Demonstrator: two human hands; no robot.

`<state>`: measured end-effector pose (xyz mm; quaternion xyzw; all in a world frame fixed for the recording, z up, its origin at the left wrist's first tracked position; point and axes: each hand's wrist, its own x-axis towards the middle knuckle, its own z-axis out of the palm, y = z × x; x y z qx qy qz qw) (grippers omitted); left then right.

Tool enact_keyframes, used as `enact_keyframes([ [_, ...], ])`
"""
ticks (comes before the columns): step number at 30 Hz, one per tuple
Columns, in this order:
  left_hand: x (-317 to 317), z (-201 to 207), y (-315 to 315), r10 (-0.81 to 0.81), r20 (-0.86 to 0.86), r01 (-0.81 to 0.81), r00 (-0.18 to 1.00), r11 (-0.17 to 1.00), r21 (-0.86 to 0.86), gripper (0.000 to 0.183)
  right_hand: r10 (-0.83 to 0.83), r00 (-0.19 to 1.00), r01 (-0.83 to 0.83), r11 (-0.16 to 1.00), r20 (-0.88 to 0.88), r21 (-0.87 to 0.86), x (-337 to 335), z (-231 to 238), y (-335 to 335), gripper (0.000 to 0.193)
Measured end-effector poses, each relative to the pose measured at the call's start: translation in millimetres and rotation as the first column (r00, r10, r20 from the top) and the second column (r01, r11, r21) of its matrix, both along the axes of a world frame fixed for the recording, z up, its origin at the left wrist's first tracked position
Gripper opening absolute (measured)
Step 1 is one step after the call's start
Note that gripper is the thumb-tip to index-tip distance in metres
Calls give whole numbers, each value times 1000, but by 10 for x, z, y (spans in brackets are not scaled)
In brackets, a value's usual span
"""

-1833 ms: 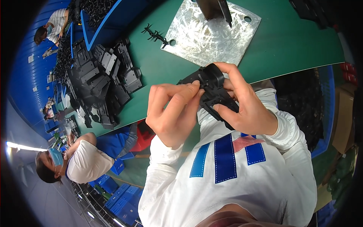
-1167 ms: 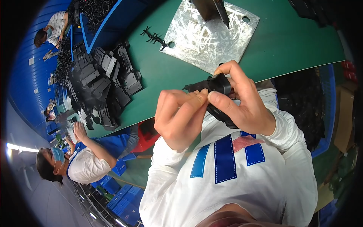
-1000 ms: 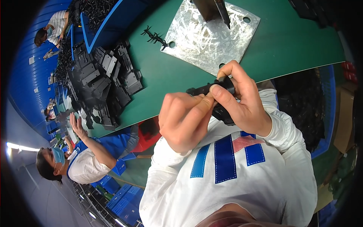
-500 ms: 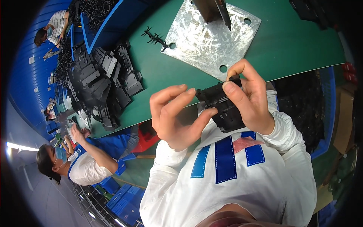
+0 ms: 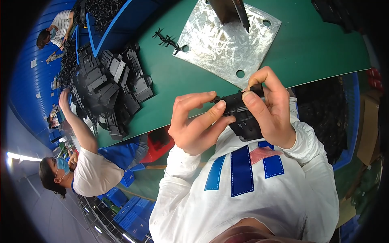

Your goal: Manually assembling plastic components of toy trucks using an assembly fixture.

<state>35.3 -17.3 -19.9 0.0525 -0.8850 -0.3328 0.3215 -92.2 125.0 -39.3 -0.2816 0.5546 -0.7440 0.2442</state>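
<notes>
Between my hands, just off the near edge of the green table, is a black moulded plastic part [image 5: 245, 126] with ribs and small pegs. My right hand [image 5: 269, 107] is closed on its right end, thumb on the upper face and fingers behind. The fingertips of my left hand [image 5: 198, 119] press on its left end, with the thumb at the lower side. Some of the part is hidden by my fingers. Beyond it lies a square metal plate [image 5: 221, 52] with corner holes, carrying an upright post and a thin rod [image 5: 242, 18].
A heap of black plastic parts [image 5: 107, 81] covers the left of the green table [image 5: 170, 89], near a blue bin [image 5: 117, 24]. A small black sprue [image 5: 165, 39] lies by the plate. At right stands a blue crate [image 5: 354, 117] of dark parts. A co-worker [image 5: 95, 172] reaches over the table.
My left fingers have moved right and come down onto the part's left end. The co-worker's arm has stretched out toward the far parts.
</notes>
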Motion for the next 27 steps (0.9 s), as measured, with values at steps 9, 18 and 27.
enact_keyframes([
  [9, -30, 30, 93, 84, -110, -74, 990, 993, 89, 58, 5, 998, -9, 998, -59, -61, -11, 105, -15, 23],
  [18, -12, 199, -133, -138, 97, 132, 986, 989, 71, 40, 541, 773, -559, 828, 332, -47, -363, 120, -168, 17],
  [27, -109, 408, -564, -563, 241, 498, 790, 820, 282, 59, 728, -114, -596, 494, 676, -633, -153, -397, -454, 23],
])
